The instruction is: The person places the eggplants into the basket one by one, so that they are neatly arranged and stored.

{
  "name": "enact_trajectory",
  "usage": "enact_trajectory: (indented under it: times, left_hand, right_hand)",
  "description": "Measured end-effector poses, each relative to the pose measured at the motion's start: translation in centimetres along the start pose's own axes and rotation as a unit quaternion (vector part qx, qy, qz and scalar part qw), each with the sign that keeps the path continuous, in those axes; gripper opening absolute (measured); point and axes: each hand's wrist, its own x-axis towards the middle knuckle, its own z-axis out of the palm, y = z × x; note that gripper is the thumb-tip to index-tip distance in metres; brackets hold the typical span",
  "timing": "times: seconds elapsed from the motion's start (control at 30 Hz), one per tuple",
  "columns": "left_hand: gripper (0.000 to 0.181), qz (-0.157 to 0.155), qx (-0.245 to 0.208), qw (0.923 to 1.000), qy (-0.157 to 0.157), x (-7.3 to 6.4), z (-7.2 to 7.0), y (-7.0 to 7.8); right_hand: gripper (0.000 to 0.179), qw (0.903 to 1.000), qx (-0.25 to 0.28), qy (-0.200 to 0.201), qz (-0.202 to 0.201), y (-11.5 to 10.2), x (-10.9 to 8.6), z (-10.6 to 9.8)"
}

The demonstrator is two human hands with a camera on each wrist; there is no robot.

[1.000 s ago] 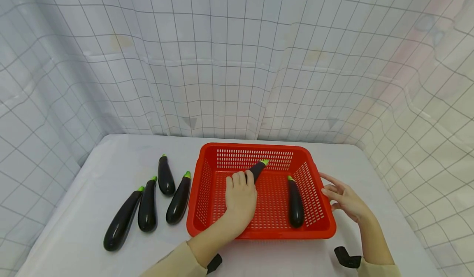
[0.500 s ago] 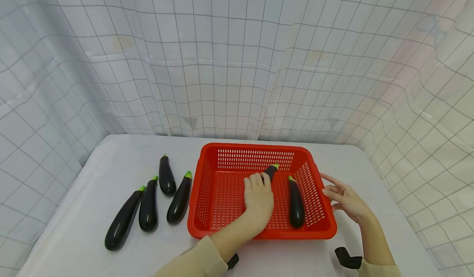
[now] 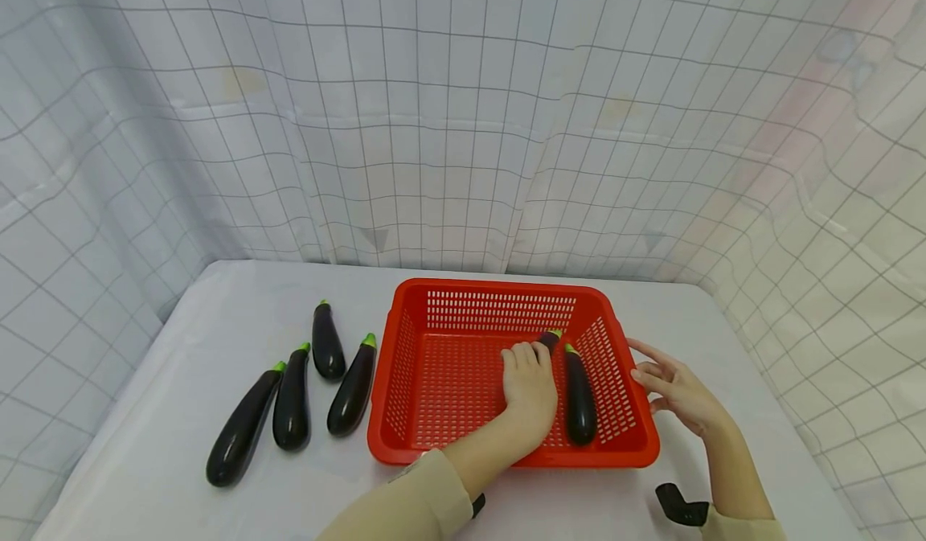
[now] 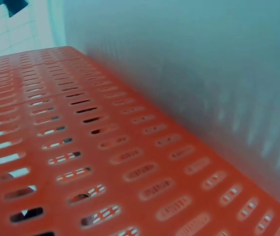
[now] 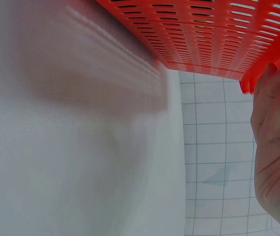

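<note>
Inside the red basket point(image 3: 463, 457) my left hand point(image 3: 530, 392) grips an eggplant point(image 3: 551, 340); only its green-tipped stem end shows beyond the fingers. Just to the right, a second eggplant point(image 3: 580, 400) lies lengthwise along the basket's right side. My right hand point(image 3: 676, 392) touches the right rim from outside with relaxed fingers. In the right wrist view, the fingertips of that hand point(image 5: 277, 132) are at the rim of the slotted basket point(image 5: 204, 37). The left wrist view is filled by the basket's slotted wall point(image 4: 105, 142), and the left hand is out of it.
Several more eggplants point(image 3: 291, 400) lie on the white-covered table point(image 3: 145, 461) left of the basket, one of them point(image 3: 352, 388) close beside its left wall. A white gridded curtain point(image 3: 463, 123) hangs behind and along both sides.
My left hand has moved right inside the basket with the eggplant, bringing it close beside the other one. The right hand has stayed at the rim.
</note>
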Motion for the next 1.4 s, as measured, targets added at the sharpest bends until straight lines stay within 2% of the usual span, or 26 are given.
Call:
enact_trajectory:
  times: [0.37, 0.53, 0.77, 1.03, 1.13, 1.4]
  left_hand:
    - [0.054, 0.006, 0.004, 0.9996, -0.027, 0.3, 0.9, 1.2]
    - [0.058, 0.006, -0.013, 0.9992, -0.037, 0.4, 1.4, 1.5]
    - [0.067, 0.011, -0.063, 0.9957, -0.067, 0.5, 1.8, 1.7]
    - [0.052, 0.024, -0.065, 0.9932, -0.094, 0.4, 1.7, 2.1]
    - [0.049, 0.024, -0.077, 0.9922, -0.095, 0.5, 1.7, 2.1]
    - [0.056, 0.038, -0.079, 0.9922, -0.088, 0.4, 1.9, 2.1]
  right_hand:
    - [0.059, 1.0000, -0.006, 0.002, 0.003, -0.3, -0.1, 0.2]
    - [0.058, 1.0000, -0.001, -0.001, 0.002, -0.2, -0.1, 0.1]
    - [0.057, 1.0000, -0.002, -0.005, -0.004, 0.0, 0.0, 0.0]
    - [0.057, 0.9998, 0.005, -0.011, -0.012, 0.2, 0.0, -0.1]
    - [0.057, 0.9999, 0.001, -0.010, -0.012, 0.1, -0.1, -0.1]
    - [0.057, 0.9999, -0.008, -0.005, -0.011, 0.0, -0.1, 0.0]
